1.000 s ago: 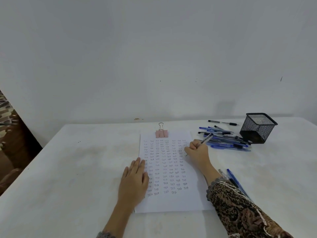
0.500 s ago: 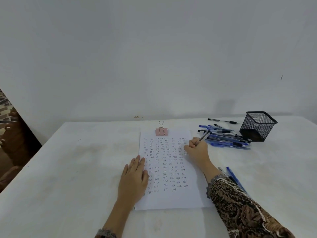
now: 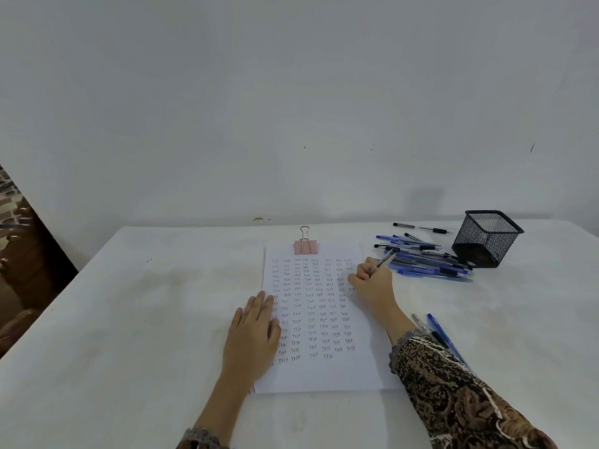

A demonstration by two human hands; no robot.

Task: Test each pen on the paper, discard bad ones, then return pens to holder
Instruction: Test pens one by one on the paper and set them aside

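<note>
A white sheet of paper (image 3: 324, 374) covered in rows of the word "test" lies in front of me, with a pink binder clip (image 3: 305, 246) at its top edge. My left hand (image 3: 254, 335) lies flat on the sheet's left edge, fingers straight. My right hand (image 3: 371, 280) grips a dark pen (image 3: 386, 258) at the sheet's upper right, its tip on the paper hidden by my fingers. A pile of several blue and black pens (image 3: 424, 260) lies to the right. Beyond the pile stands a black mesh holder (image 3: 486, 238).
Two pens (image 3: 437, 335) lie apart beside my right forearm. One black pen (image 3: 421, 227) lies alone behind the pile near the wall. The white table (image 3: 129, 319) meets a white wall at the back; its left edge drops off to a dark patterned floor.
My right hand has moved up the paper's right side towards the top rows with the pen. My left hand has stayed flat on the sheet.
</note>
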